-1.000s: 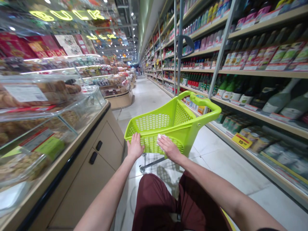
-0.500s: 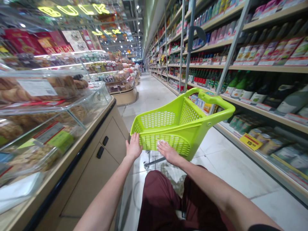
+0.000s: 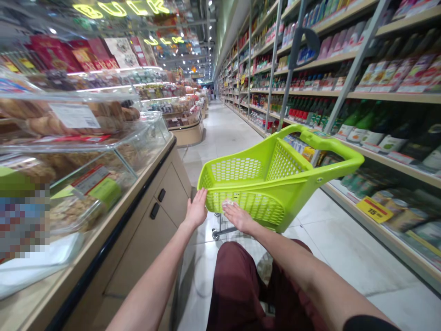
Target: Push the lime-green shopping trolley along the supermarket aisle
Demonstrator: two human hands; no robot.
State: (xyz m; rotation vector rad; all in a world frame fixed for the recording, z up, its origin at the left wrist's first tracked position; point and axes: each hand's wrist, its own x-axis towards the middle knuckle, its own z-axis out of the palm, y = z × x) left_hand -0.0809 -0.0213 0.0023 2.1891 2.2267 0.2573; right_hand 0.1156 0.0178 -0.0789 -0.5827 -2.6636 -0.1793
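A bright green plastic shopping cart (image 3: 248, 177) stands sideways before me, its basket pierced with rows of holes. My left hand (image 3: 197, 209) lies against the basket's narrow front corner, fingers stretched up to the rim and thumb apart. Under the fingers of my right hand (image 3: 239, 217) is a crumpled white wipe (image 3: 228, 203), pressed to the outside of the perforated side panel. Whether it is paper or cloth I cannot tell. The cart's handle (image 3: 347, 158) points away to the right.
On my left is a wooden counter (image 3: 138, 239) with clear bins of packaged food. Shelves (image 3: 389, 96) of bottles and cans line the right side, with a yellow price sign (image 3: 374, 210) low down. A tiled aisle (image 3: 223, 119) runs ahead. My bent knees (image 3: 232, 276) are close below the cart.
The view has shifted, so the cart and shelves sit further right in the picture. My right hand and the wipe have moved slightly toward the cart's front end. My left hand stays at the corner.
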